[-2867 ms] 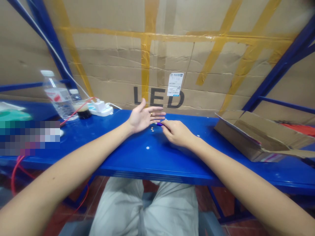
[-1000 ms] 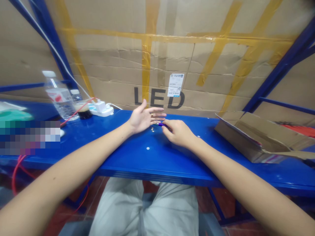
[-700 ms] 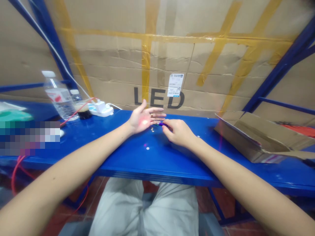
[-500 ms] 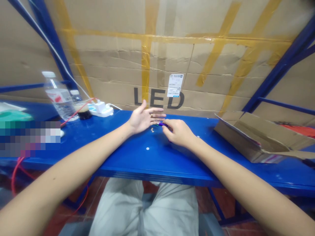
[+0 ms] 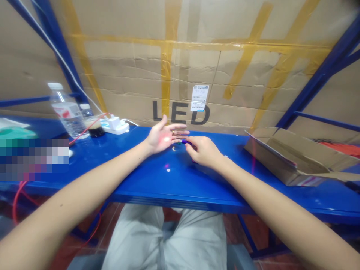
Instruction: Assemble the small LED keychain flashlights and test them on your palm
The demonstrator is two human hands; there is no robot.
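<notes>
My left hand point(image 5: 164, 137) is held open above the blue table point(image 5: 140, 176), palm up and turned to the right, fingers spread. A red spot of light glows on its palm. My right hand point(image 5: 203, 150) is closed on a small purple pen-like light point(image 5: 185, 141) whose tip points at the left palm. A few small round silver cells point(image 5: 173, 149) lie on the table just below the two hands, and another one point(image 5: 168, 170) lies nearer to me with a faint pink glint beside it.
An open cardboard box point(image 5: 295, 157) lies on the right of the table. At the back left stand a clear water bottle point(image 5: 66, 112), a dark cup point(image 5: 94, 125) and a white power strip point(image 5: 115, 125) with a red wire. A taped cardboard wall marked LED stands behind.
The red spot on my left palm has come on again, as it did 0.7 s ago; it was off half a second ago. Neither hand has shifted noticeably.
</notes>
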